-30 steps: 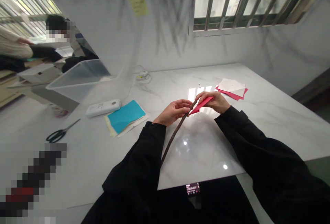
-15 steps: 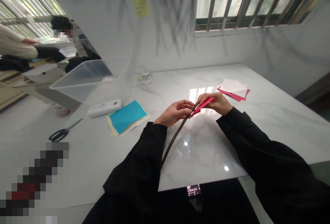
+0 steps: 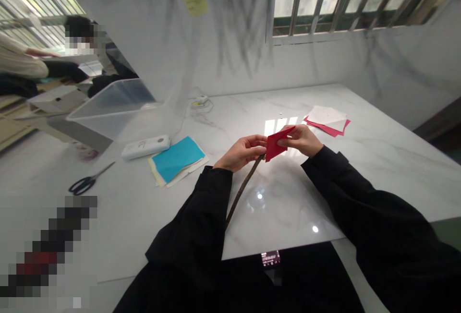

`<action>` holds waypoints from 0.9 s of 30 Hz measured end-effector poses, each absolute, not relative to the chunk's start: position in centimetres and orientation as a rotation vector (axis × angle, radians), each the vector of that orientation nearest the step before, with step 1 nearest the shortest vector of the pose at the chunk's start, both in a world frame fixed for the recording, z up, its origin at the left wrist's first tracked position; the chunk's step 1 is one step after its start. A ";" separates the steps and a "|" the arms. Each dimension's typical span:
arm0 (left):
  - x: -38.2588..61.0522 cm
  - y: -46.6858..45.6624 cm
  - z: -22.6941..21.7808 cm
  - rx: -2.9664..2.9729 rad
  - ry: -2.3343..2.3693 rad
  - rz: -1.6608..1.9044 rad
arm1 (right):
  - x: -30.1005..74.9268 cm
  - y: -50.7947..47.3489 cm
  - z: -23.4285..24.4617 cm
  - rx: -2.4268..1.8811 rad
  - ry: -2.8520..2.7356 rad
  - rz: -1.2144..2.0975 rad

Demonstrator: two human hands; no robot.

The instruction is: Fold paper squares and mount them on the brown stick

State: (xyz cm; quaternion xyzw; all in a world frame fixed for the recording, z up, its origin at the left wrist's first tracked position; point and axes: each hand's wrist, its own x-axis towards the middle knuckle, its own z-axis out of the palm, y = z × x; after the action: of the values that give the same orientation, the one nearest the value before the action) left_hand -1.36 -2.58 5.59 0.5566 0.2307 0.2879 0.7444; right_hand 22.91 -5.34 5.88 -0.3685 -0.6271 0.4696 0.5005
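Left hand [image 3: 242, 153]: pinching brown stick [image 3: 244, 187], frame centre.
Right hand [image 3: 305, 140]: pinching red paper [image 3: 276, 144].
Red paper: already overlapping stick's upper end; seemingly unfastened.

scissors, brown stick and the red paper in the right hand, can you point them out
Scissors [image 3: 93, 178], head view: where the blades meet the handles.
Brown stick [image 3: 243, 187], head view: middle of its visible length.
Red paper [image 3: 272, 147], head view: its face, near the middle.
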 end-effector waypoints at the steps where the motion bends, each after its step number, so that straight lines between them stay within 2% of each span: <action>1: -1.4 -2.5 5.5 1.216 0.505 0.634 | 22.9 -5.3 5.7 -0.883 -1.510 1.139; 13: -1.4 -2.0 4.5 1.173 0.515 0.655 | 21.6 -5.4 4.9 -0.809 -1.241 1.416; 27: -1.7 -1.8 4.4 1.211 0.665 0.584 | 22.7 -3.0 2.6 -0.912 -0.976 1.362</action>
State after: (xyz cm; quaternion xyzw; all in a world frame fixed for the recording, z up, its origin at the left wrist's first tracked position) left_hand -1.68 -1.84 4.40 0.5503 0.3020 0.2653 0.7318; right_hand 22.70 -3.03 2.63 -0.3900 -0.4173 0.5822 0.5786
